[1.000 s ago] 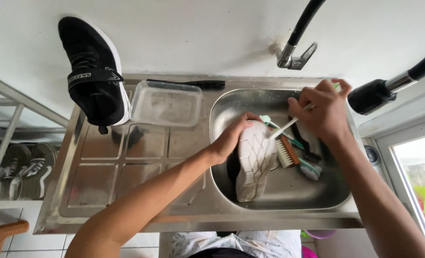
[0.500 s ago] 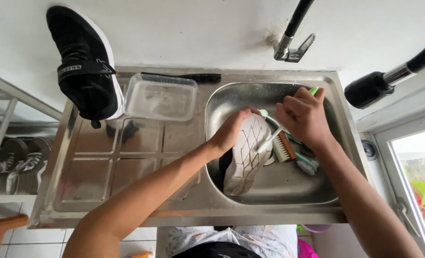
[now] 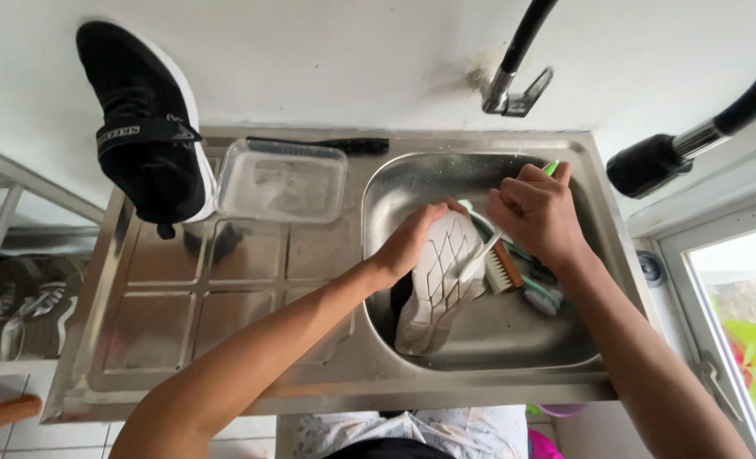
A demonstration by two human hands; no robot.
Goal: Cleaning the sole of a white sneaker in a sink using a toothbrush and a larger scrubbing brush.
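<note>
Head view: my left hand (image 3: 412, 242) grips the shoe (image 3: 437, 285) sole-up (in the sink (image 3: 565, 344)); right hand (image 3: 539, 212), fingers closed round the toothbrush (image 3: 480, 255), scrubs its tread; next stroke needs firm pressure.

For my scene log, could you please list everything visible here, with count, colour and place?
sink: one, steel, right basin, left drainboard.
shoe in basin: one, black, pale sole up.
toothbrush: one, white and green, bristles on that sole.
scrub brushes: several, basin, beside shoe.
black shoe: one, propped against wall, far left.
clear container: one, drainboard rear.
faucet hose: one, black, upper right.
shoes on rack: grey-green pair, left edge.
left hand: steadies shoe in basin.
right hand: grips toothbrush.
</note>
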